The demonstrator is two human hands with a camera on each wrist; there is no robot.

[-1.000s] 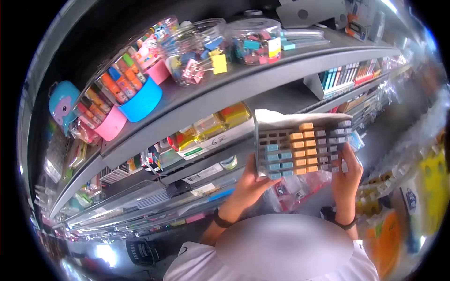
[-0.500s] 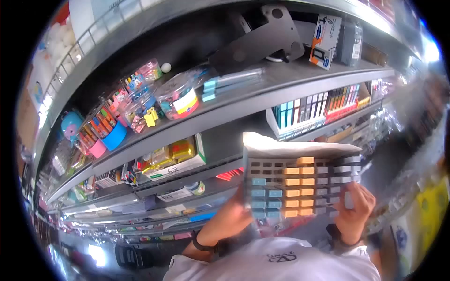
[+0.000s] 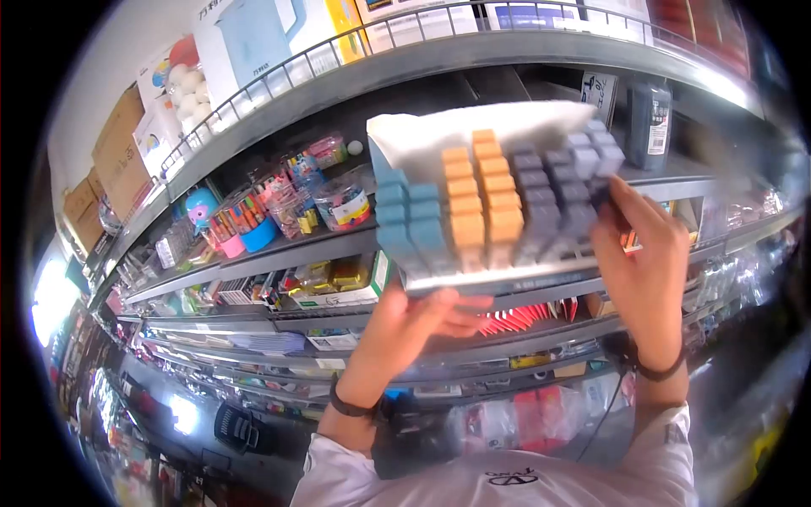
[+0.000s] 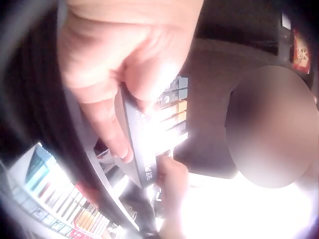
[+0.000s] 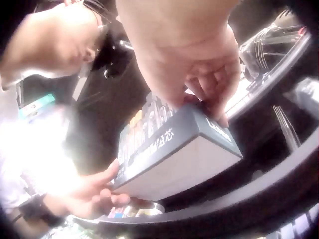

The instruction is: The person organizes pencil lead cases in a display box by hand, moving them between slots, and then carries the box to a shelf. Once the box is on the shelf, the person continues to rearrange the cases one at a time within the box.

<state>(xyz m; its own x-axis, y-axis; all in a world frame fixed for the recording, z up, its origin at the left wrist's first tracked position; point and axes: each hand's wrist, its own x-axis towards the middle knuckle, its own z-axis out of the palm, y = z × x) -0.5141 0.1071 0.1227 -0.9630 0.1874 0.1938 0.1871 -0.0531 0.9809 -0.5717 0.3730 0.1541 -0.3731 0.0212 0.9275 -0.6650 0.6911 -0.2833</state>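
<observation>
Both hands hold a cardboard display box [image 3: 422, 131] in front of the shelves, its open top tilted toward me. Inside stand rows of slim tubes with square teal caps [image 3: 393, 215], orange caps [image 3: 465, 203] and grey caps [image 3: 541, 190]. My left hand [image 3: 405, 325] grips the box's lower left edge, thumb on one side and fingers underneath. At the right end, my right hand [image 3: 644, 253] grips the box by its corner. In the right wrist view the box's pale underside [image 5: 184, 172] and dark printed side show.
On the shelf beyond stand clear tubs of coloured clips [image 3: 340, 203] and a dark bottle [image 3: 649, 127]. A wire rail [image 3: 296, 61] fronts the shelf overhead. Another display box of coloured items [image 4: 52, 181] sits at lower left in the left wrist view.
Both hands have raised the box from below the shelf edge up to the upper shelf's height. The head view has swung upward, bringing the overhead rail into sight.
</observation>
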